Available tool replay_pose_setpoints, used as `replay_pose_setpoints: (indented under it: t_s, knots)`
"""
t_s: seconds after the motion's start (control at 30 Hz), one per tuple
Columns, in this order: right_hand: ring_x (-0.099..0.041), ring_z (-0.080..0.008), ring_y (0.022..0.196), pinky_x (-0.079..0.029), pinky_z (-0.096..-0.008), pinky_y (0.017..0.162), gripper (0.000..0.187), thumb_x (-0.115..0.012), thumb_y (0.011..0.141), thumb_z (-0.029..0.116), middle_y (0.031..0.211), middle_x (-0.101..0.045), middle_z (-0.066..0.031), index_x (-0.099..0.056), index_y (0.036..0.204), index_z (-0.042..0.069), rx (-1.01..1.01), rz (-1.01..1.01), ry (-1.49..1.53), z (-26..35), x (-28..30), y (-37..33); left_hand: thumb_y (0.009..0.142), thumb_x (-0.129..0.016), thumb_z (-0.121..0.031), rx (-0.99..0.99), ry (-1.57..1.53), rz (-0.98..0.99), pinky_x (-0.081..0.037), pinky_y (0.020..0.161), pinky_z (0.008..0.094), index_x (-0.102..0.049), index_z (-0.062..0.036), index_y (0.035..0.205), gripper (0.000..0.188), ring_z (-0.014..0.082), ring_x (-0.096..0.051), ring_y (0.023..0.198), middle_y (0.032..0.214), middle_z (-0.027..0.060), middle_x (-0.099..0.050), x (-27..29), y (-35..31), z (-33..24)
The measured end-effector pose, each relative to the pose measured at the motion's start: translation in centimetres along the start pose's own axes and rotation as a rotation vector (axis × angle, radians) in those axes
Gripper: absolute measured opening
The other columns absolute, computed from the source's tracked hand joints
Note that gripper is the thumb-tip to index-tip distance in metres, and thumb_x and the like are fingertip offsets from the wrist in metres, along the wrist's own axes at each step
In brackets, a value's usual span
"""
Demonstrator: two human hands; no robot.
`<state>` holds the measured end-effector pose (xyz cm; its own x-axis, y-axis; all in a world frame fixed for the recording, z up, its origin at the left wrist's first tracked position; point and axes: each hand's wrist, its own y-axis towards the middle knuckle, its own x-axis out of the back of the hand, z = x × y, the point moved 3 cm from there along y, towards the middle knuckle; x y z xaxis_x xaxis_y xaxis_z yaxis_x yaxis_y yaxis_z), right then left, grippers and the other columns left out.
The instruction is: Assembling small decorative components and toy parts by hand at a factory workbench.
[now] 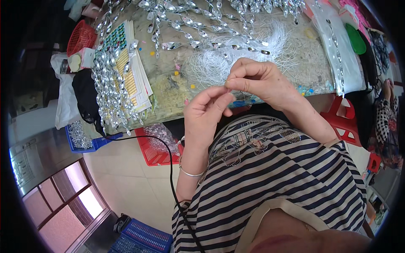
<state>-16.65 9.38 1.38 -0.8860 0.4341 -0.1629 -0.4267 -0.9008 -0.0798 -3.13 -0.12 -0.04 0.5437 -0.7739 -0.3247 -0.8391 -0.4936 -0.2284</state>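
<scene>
My left hand (205, 110) and my right hand (260, 81) meet just over the table's near edge, fingertips pinched close together. Whatever lies between the fingertips is too small to make out. Beyond them a loose heap of clear, thread-like line (211, 67) spreads over the worn tabletop (168, 90). Several twisted silvery strands with shiny drop-shaped pieces (215, 44) lie across the far part of the table, behind the heap.
At the left, more silvery strands (110, 84) hang over paper sheets (141, 78), near a red basket (82, 37). Clear plastic bags (337, 55) cover the right end. Below stand a red crate (152, 147), a blue bin (80, 137) and a red stool (344, 122). A black cable (171, 168) crosses my left side.
</scene>
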Motion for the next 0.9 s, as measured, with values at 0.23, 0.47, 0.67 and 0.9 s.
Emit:
replay_pose_setpoints:
  t_s: [0.23,0.47,0.67,0.9]
  knots:
    - [-0.054,-0.0084,0.083,-0.042,-0.0226,0.076,0.015,-0.061,0.088,0.013,0.089,-0.060,-0.0021,-0.069,0.093,0.001,-0.001,0.001,0.031,-0.6,0.3,-0.1,0.085,-0.066,-0.008,-0.022,0.005,-0.084,-0.036,0.053,0.0141,-0.067,-0.0013,0.095,0.012,0.0026,-0.055,0.067,0.081,0.0023,-0.066,0.0,0.1,0.3]
    - [-0.051,-0.0087,0.085,-0.040,-0.0229,0.078,0.026,-0.056,0.093,0.022,0.090,-0.060,-0.0024,-0.068,0.096,0.000,-0.056,-0.037,0.050,-1.1,1.2,-0.4,0.085,-0.066,-0.008,0.018,-0.008,-0.078,-0.033,0.051,0.0150,-0.067,-0.0023,0.095,0.012,0.0019,-0.054,0.066,0.079,0.0009,-0.065,0.4,0.0,0.4]
    - [-0.052,-0.0091,0.085,-0.041,-0.0237,0.079,0.021,-0.058,0.091,0.017,0.090,-0.060,-0.0026,-0.069,0.097,0.001,-0.082,-0.017,0.059,-1.3,1.0,-0.7,0.084,-0.066,-0.008,0.031,0.013,-0.069,-0.031,0.050,0.0146,-0.067,-0.0028,0.094,0.011,0.0018,-0.053,0.065,0.078,0.0008,-0.065,0.4,0.0,0.5]
    - [-0.055,-0.0097,0.087,-0.044,-0.0227,0.079,0.016,-0.061,0.088,0.010,0.090,-0.059,-0.0029,-0.068,0.097,0.000,-0.046,0.041,0.051,-1.1,0.8,-0.7,0.084,-0.066,-0.009,0.065,0.036,-0.043,-0.030,0.049,0.0143,-0.068,-0.0035,0.093,0.010,0.0009,-0.052,0.063,0.076,0.0000,-0.065,0.5,0.0,1.0]
